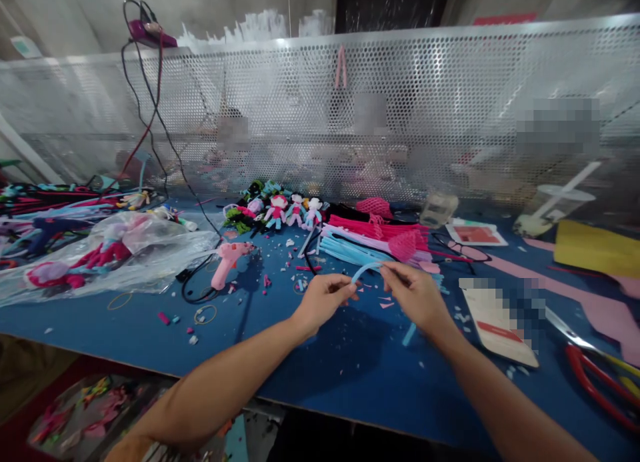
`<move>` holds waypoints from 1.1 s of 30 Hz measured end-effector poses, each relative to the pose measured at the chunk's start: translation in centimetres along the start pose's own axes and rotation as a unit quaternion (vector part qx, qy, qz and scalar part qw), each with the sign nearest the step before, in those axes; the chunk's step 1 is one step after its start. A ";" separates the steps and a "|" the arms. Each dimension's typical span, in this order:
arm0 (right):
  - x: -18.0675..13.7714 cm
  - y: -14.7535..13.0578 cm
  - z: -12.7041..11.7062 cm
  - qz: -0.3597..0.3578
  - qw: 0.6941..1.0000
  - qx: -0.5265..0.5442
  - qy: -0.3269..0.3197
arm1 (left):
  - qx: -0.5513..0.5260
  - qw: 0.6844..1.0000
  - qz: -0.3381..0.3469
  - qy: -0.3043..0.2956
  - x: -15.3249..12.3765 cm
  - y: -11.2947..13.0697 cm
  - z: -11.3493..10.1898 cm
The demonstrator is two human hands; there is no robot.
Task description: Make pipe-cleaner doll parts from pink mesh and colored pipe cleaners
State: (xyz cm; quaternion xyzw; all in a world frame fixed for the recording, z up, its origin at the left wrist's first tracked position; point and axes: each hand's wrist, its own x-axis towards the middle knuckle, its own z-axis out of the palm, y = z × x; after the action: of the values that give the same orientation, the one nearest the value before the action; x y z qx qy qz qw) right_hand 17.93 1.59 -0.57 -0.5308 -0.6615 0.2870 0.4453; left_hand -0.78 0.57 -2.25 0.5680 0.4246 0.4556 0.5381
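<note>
Left hand [326, 303] pinches one end of a light-blue fuzzy strip [366, 269] between thumb and fingers; right hand [417, 295] pinches it farther along. Strip arches up between both hands, above the blue tabletop [215, 345], in front of the pink and blue stem bundle [353, 247]. Light-blue length pokes out below the right hand (can't tell if same strip). Pink glue gun [231, 261] lies left of the left hand, apart from it; small dolls [295, 212] sit behind, near the perforated panel [280, 115]. Red-handled scissors [583, 369] at far right, scraps scattered around.
</note>
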 end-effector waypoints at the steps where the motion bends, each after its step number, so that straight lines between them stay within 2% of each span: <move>1: 0.0 0.0 0.1 0.029 0.998 0.050 -0.024 | 0.009 1.000 0.009 0.005 0.0 0.0 0.0; 5: 0.0 -0.5 0.4 0.113 0.967 0.218 -0.075 | 0.049 0.996 0.039 0.069 0.2 0.3 -0.5; 8: 0.0 -0.6 0.4 0.116 0.957 0.254 -0.074 | 0.032 0.996 0.008 0.078 0.5 0.6 -1.0; 15: -0.1 0.2 1.1 0.110 0.949 0.286 -0.079 | -0.077 0.993 -0.082 -0.039 0.3 0.8 -0.9; 18: -0.2 0.1 1.1 0.123 0.951 0.268 -0.090 | -0.104 0.990 -0.091 -0.031 0.3 0.8 -0.8; 23: -0.3 -0.2 1.0 0.093 0.975 0.172 -0.104 | -0.113 0.989 -0.098 0.003 0.5 0.8 -1.0; 29: -0.4 -0.4 0.6 0.141 0.971 0.181 -0.073 | -0.109 0.988 -0.101 -0.039 0.3 0.5 -0.9; 33: -0.4 -1.0 0.1 0.125 0.978 0.145 -0.083 | -0.138 0.984 -0.102 -0.050 0.1 0.7 -0.8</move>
State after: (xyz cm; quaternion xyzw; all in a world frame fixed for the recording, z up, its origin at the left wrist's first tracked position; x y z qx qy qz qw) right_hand 17.40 0.91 0.06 -0.5131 -0.5762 0.4765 0.4215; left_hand -1.51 0.83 -1.53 0.4641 0.3856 0.4235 0.6757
